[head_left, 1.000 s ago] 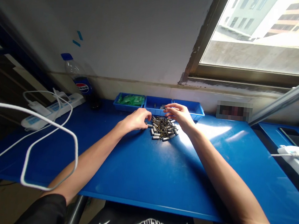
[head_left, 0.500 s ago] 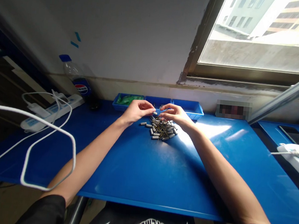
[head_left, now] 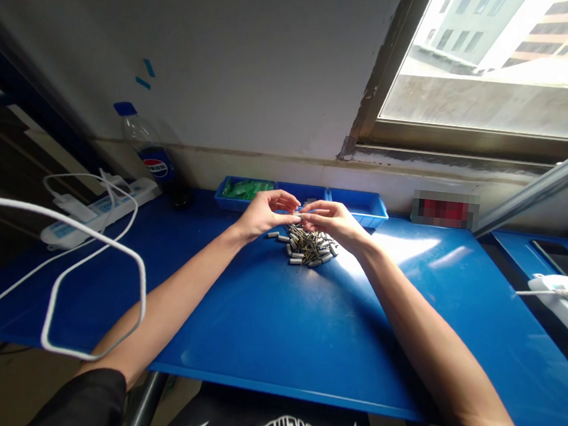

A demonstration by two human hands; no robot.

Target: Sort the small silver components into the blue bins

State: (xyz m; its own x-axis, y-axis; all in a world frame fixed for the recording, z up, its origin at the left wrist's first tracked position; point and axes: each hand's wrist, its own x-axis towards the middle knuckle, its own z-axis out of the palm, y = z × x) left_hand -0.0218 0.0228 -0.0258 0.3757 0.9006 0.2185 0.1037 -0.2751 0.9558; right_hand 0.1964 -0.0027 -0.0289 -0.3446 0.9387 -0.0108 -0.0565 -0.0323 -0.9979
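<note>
My left hand (head_left: 264,214) pinches a small silver cylindrical piece (head_left: 297,216) between thumb and fingertips. My right hand (head_left: 331,219) meets it from the other side, its fingers closed at the same spot; whatever it grips there is too small to make out. Just below both hands lies a loose pile (head_left: 308,245) of short silver cylinders and thin, dark and brass-coloured pins on the blue table (head_left: 282,333). A few cylinders (head_left: 281,238) lie at the pile's left edge.
Behind the hands stand blue bins: one with green pieces (head_left: 246,189), a middle one (head_left: 311,192) partly hidden, another (head_left: 358,203) at right. A cola bottle (head_left: 156,160) and power strip (head_left: 103,212) stand left. A white cable (head_left: 143,286) loops over my left forearm.
My hands have come together: the gap between their fingertips has closed, and the right fingers now reach the piece in my left hand. The pile looks the same.
</note>
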